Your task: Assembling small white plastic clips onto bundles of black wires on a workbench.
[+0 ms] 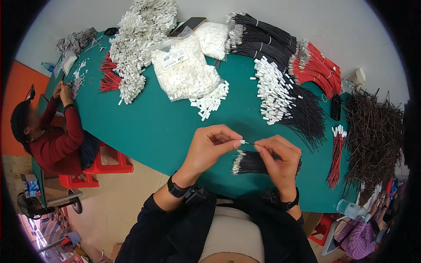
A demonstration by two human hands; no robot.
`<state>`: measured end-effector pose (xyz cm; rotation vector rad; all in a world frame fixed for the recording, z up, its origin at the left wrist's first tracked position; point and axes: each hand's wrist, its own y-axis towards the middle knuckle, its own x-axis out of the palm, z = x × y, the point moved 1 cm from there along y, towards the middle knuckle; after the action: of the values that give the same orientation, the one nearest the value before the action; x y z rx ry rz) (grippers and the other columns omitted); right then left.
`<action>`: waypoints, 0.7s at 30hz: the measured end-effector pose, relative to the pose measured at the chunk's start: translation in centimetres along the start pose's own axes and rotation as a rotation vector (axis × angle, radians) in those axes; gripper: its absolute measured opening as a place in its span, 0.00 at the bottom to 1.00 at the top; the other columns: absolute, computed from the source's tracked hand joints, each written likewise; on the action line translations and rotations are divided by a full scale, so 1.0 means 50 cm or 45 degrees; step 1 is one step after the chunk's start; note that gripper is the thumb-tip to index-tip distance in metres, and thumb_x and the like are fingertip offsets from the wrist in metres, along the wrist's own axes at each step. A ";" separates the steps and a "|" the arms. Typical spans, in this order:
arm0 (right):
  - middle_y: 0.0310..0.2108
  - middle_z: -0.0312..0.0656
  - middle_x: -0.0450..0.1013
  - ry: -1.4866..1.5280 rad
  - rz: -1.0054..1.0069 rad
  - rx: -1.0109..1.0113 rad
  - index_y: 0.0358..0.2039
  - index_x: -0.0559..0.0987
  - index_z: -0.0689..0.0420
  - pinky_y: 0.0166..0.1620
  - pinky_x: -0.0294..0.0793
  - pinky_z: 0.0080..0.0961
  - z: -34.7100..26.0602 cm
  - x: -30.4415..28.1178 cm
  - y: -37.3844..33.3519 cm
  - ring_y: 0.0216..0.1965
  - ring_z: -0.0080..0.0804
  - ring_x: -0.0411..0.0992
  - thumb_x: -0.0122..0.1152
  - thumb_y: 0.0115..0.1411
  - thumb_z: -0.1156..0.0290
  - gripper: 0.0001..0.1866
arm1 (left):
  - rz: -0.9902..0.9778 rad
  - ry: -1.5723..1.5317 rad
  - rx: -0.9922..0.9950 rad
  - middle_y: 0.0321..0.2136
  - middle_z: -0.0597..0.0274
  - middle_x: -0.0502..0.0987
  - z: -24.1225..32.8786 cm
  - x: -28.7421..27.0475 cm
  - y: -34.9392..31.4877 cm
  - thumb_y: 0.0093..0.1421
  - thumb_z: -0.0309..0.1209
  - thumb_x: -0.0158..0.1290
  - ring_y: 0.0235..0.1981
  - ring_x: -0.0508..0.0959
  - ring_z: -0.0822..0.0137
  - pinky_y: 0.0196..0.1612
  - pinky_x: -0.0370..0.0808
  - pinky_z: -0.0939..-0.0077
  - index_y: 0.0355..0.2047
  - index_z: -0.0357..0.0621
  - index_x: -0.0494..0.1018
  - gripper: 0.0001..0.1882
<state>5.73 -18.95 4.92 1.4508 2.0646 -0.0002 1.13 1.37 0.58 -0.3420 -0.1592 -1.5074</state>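
Note:
Between finger and thumb, my left hand (209,148) pinches a small white plastic connector housing (242,141). My right hand (280,158) pinches a thin dark wire (250,143) whose end meets the housing; how far it sits inside is too small to tell. Under my right hand lies a bundle of black wires with metal terminal ends (247,163), partly hidden by the hand. Beyond my hands is a heap of black wires with white housings (272,92) on their ends. Loose white housings (210,103) spill from a clear plastic bag of housings (186,72).
On the green table (144,131) are bundled black wires (267,37), red wires (322,72), a red bundle with white ends (337,153), brown tangled wires (375,136) and a white-tipped pile (140,37). A co-worker (57,136) sits at left. A plastic bottle (351,209) lies right.

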 end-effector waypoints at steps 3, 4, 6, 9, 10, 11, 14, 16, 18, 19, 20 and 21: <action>0.26 0.41 0.78 -0.002 -0.007 -0.043 0.33 0.85 0.62 0.26 0.71 0.23 0.003 0.006 -0.001 0.24 0.29 0.74 0.71 0.54 0.83 0.06 | -0.001 0.000 -0.022 0.34 0.62 0.82 -0.004 0.007 -0.003 0.60 0.16 0.64 0.37 0.82 0.74 0.44 0.79 0.80 0.38 0.34 0.82 0.07; 0.26 0.41 0.78 -0.006 -0.008 -0.070 0.33 0.85 0.62 0.27 0.72 0.24 0.004 0.008 -0.001 0.24 0.31 0.75 0.71 0.54 0.83 0.06 | -0.006 -0.010 -0.026 0.33 0.62 0.82 -0.006 0.010 -0.003 0.60 0.16 0.64 0.36 0.82 0.74 0.43 0.79 0.80 0.38 0.34 0.82 0.06; 0.26 0.42 0.78 -0.010 -0.016 -0.083 0.33 0.85 0.62 0.28 0.73 0.24 0.004 0.008 0.000 0.25 0.32 0.76 0.71 0.53 0.84 0.07 | -0.011 -0.020 -0.030 0.33 0.62 0.82 -0.008 0.011 -0.003 0.60 0.17 0.64 0.36 0.82 0.73 0.43 0.79 0.80 0.38 0.33 0.82 0.06; 0.27 0.42 0.79 -0.014 -0.015 -0.106 0.33 0.85 0.62 0.29 0.74 0.26 0.004 0.009 -0.002 0.26 0.34 0.77 0.71 0.52 0.84 0.07 | -0.022 -0.106 -0.092 0.33 0.61 0.82 -0.011 0.012 -0.002 0.61 0.18 0.63 0.35 0.82 0.72 0.41 0.79 0.79 0.38 0.33 0.82 0.05; 0.27 0.42 0.79 -0.012 -0.008 -0.116 0.33 0.85 0.62 0.29 0.74 0.26 0.004 0.011 -0.002 0.27 0.34 0.77 0.71 0.52 0.84 0.08 | -0.035 -0.141 -0.105 0.33 0.60 0.82 -0.013 0.013 -0.002 0.61 0.18 0.63 0.34 0.82 0.72 0.41 0.79 0.79 0.39 0.33 0.82 0.06; 0.27 0.42 0.79 -0.011 -0.009 -0.117 0.33 0.85 0.62 0.29 0.74 0.26 0.006 0.011 -0.003 0.27 0.34 0.77 0.71 0.52 0.84 0.08 | -0.047 -0.176 -0.118 0.33 0.60 0.83 -0.014 0.013 -0.003 0.61 0.18 0.63 0.34 0.82 0.72 0.40 0.79 0.79 0.39 0.33 0.81 0.06; 0.27 0.42 0.78 -0.026 -0.027 -0.134 0.33 0.86 0.62 0.29 0.73 0.26 0.008 0.015 -0.003 0.26 0.34 0.77 0.70 0.52 0.84 0.08 | -0.033 -0.160 -0.126 0.33 0.59 0.83 -0.018 0.008 -0.004 0.62 0.19 0.62 0.34 0.82 0.72 0.40 0.79 0.79 0.40 0.32 0.81 0.06; 0.26 0.41 0.78 -0.002 -0.050 -0.122 0.33 0.86 0.63 0.27 0.69 0.20 0.009 0.018 -0.003 0.25 0.27 0.74 0.70 0.52 0.85 0.07 | -0.065 -0.130 -0.145 0.33 0.60 0.83 -0.019 0.001 -0.005 0.63 0.20 0.63 0.34 0.82 0.73 0.40 0.79 0.79 0.40 0.33 0.81 0.06; 0.26 0.41 0.78 -0.094 -0.171 -0.084 0.33 0.85 0.62 0.30 0.72 0.25 0.004 0.002 0.006 0.26 0.33 0.75 0.71 0.52 0.83 0.07 | -0.089 -0.094 -0.159 0.33 0.61 0.83 -0.010 -0.008 -0.006 0.63 0.22 0.63 0.34 0.81 0.74 0.40 0.78 0.79 0.41 0.34 0.81 0.07; 0.25 0.41 0.77 -0.198 -0.284 -0.038 0.33 0.85 0.62 0.32 0.74 0.31 0.009 -0.009 0.011 0.28 0.39 0.76 0.71 0.52 0.81 0.07 | -0.016 0.186 -0.117 0.33 0.62 0.83 -0.002 -0.016 0.000 0.63 0.23 0.63 0.34 0.81 0.75 0.40 0.78 0.79 0.41 0.35 0.82 0.07; 0.25 0.41 0.77 -0.189 -0.283 -0.046 0.33 0.85 0.62 0.32 0.74 0.31 0.023 -0.028 0.018 0.28 0.39 0.76 0.71 0.52 0.81 0.07 | 0.056 0.467 -0.076 0.33 0.63 0.84 0.006 -0.027 0.006 0.63 0.24 0.64 0.34 0.81 0.75 0.40 0.78 0.79 0.40 0.35 0.82 0.07; 0.27 0.42 0.77 -0.387 -0.232 -0.180 0.35 0.84 0.62 0.37 0.74 0.34 0.043 -0.052 0.033 0.31 0.42 0.76 0.72 0.52 0.81 0.09 | 0.160 0.584 0.006 0.32 0.62 0.84 0.001 -0.051 0.013 0.61 0.25 0.65 0.33 0.81 0.73 0.40 0.77 0.78 0.42 0.37 0.81 0.09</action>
<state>8.71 -21.19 4.96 1.0999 1.8974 -0.1375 1.60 3.85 -0.23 0.0037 0.2187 -1.4225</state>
